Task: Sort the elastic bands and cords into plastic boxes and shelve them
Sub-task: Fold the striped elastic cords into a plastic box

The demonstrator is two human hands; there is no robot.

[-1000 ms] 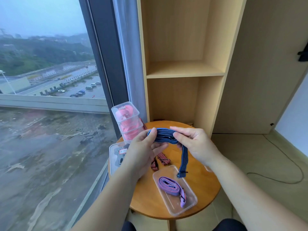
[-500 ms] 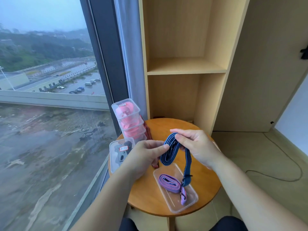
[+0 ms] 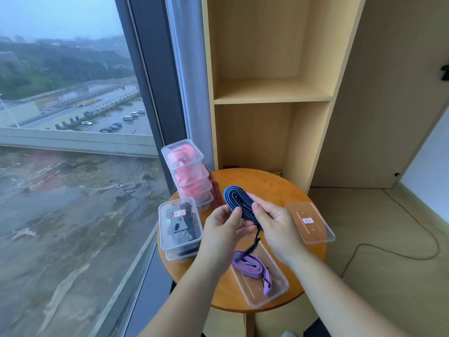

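Note:
Above the round wooden table [image 3: 272,183], both hands hold a folded blue elastic band [image 3: 237,199]. My left hand [image 3: 223,227] pinches it from the left and my right hand [image 3: 274,222] grips it from the right. Its loose end dangles down toward an open clear plastic box [image 3: 279,293] that holds a purple band [image 3: 247,265]. A loose box lid [image 3: 309,222] with a red label lies at the table's right edge. A red striped band [image 3: 216,193] lies flat behind my hands, partly hidden.
Stacked lidded boxes of pink bands [image 3: 188,171] stand at the table's back left. Lidded boxes with black items [image 3: 179,224] sit in front of them. A wooden shelf unit [image 3: 269,93] rises behind the table. A window is on the left; a black cable [image 3: 398,249] runs over the floor.
The blue band has been gathered into a tighter folded loop, with less of it hanging. My hands have closed in on each other, and the view has shifted to show the lid at right.

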